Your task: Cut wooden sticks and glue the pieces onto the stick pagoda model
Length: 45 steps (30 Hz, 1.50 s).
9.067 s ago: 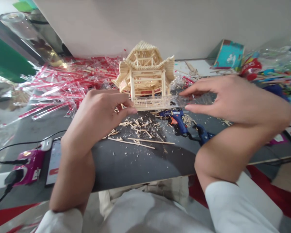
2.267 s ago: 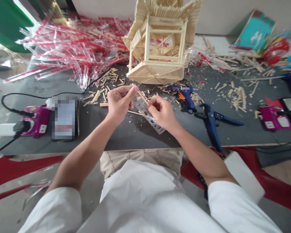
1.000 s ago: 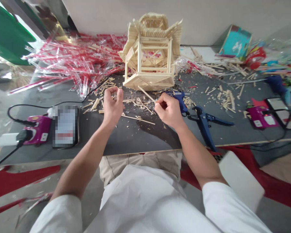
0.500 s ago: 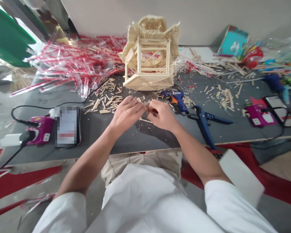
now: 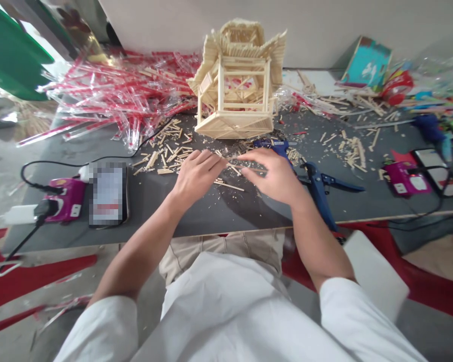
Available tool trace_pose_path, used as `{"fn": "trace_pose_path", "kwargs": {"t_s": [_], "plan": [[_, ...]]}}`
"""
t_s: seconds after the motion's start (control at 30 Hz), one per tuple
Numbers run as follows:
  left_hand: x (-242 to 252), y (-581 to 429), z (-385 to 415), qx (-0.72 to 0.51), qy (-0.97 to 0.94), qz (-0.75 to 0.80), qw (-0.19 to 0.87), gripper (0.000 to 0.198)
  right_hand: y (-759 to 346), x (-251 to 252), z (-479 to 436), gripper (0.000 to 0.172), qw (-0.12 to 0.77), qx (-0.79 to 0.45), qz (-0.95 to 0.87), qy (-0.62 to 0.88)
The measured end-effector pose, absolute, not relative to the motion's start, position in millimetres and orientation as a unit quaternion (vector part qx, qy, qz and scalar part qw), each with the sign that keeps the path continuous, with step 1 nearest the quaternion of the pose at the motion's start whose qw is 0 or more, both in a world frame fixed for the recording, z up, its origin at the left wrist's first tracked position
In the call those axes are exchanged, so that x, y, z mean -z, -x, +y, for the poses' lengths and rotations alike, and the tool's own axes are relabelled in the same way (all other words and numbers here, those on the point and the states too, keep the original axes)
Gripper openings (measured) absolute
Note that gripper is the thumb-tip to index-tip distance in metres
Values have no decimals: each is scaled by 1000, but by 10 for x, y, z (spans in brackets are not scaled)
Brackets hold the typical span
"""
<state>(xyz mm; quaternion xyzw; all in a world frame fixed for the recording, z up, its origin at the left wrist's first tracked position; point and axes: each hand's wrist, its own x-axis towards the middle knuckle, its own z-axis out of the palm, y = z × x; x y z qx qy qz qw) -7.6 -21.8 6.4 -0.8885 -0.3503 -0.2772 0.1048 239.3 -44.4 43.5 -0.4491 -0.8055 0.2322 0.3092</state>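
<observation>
My left hand (image 5: 196, 173) rests low over the dark table (image 5: 211, 213), its fingertips pinched on one end of a thin wooden stick (image 5: 245, 167). My right hand (image 5: 277, 176) hovers just to the right, blurred, with forefinger and thumb apart around the stick's other end. A pale pagoda model of wooden sticks (image 5: 236, 85) stands right behind both hands. Short stick offcuts (image 5: 166, 151) litter the table under and left of my hands.
A blue glue gun (image 5: 277, 147) and blue cutters (image 5: 320, 188) lie beside my right hand. A phone (image 5: 107, 193) and a purple charger (image 5: 62, 198) sit at the left. Red-and-clear wrappers (image 5: 109, 100) are piled at the back left, a teal box (image 5: 366, 63) at the back right.
Half a second ago both hands were pinched together over the table. My right hand has since slid to the right and spread its fingers; my left hand has stayed in place.
</observation>
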Motion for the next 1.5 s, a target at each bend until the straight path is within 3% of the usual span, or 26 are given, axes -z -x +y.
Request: {"fn": "trace_pose_path", "kwargs": {"t_s": [0.1, 0.2, 0.3, 0.37, 0.53, 0.6, 0.73, 0.83, 0.97, 1.07, 1.23, 1.33, 1.5], "plan": [[-32, 74, -216, 294, 879, -364, 85, 35, -2894, -552, -685, 31, 287, -154, -760, 562], [-6, 67, -224, 314, 872, -373, 43, 30, -3536, -446, -928, 40, 173, -70, -695, 695], [-12, 50, -250, 320, 868, -379, 32, 27, -4073, -239, -1103, 79, 35, -49, -637, 768], [-28, 37, -270, 321, 867, -379, 35, 29, -4271, -132, -1181, 95, -32, -80, -604, 792], [-45, 18, -300, 325, 865, -381, 15, 31, -4272, -31, -1313, 101, -71, -38, -616, 784], [-40, 16, -306, 336, 862, -381, 6, 30, -4188, -17, -1369, 98, -71, -6, -636, 769], [-37, 6, -322, 346, 854, -387, -3, 32, -4077, -31, -1523, 69, -86, 66, -649, 753], [-42, -7, -332, 332, 853, -402, 12, 34, -4116, -111, -1679, 49, -114, 44, -635, 763], [-49, -18, -347, 324, 854, -407, 3, 31, -4174, -275, -1869, 27, -54, -128, -569, 810], [-58, -21, -368, 319, 855, -408, 11, 29, -3989, -398, -1888, 29, 18, -239, -575, 782], [-66, -45, -403, 332, 848, -411, 28, 29, -3314, -522, -1601, 49, 133, -376, -619, 676], [-66, -53, -406, 340, 843, -417, 17, 30, -2956, -515, -1402, 48, 214, -436, -608, 628], [-77, 0, -382, 344, 823, -451, 6, 29, -2612, -406, -1234, 47, 264, -467, -619, 574]]}}
